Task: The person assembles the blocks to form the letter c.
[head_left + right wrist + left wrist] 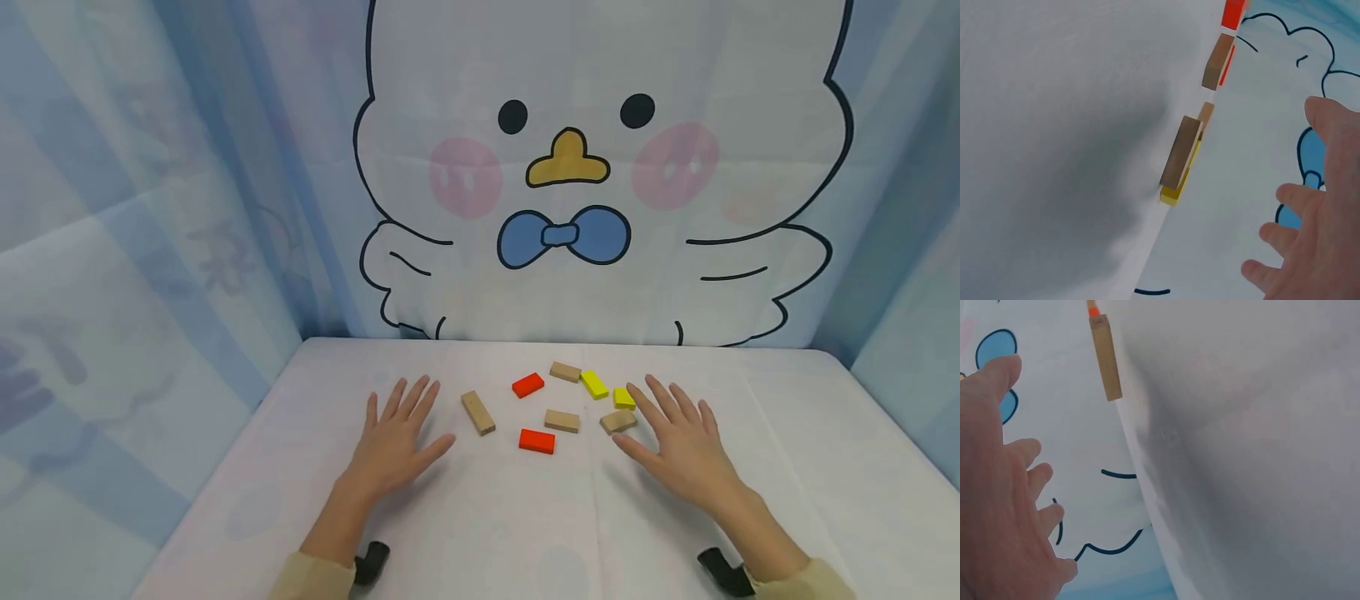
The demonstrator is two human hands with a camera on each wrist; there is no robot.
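Small rectangular blocks lie scattered on the white table. Two are red, a far red block [528, 385] and a near red block [537, 442]. A long yellow block [595, 384] and a second yellow block [623, 398] lie right of centre. Several are plain wood. My left hand [393, 450] hovers with fingers spread, left of the leftmost wooden block [478, 413]. My right hand [686, 450] is also held above the table, fingers apart, nearest the right wooden block [618, 422] and the second yellow block. Both hands hold nothing.
A middle wooden block [562, 421] and a far wooden block [566, 372] lie among the coloured ones. Behind the table [480, 533] hangs a cloth [562, 300] with a cartoon bird. Blue and white curtains [135, 250] flank it.
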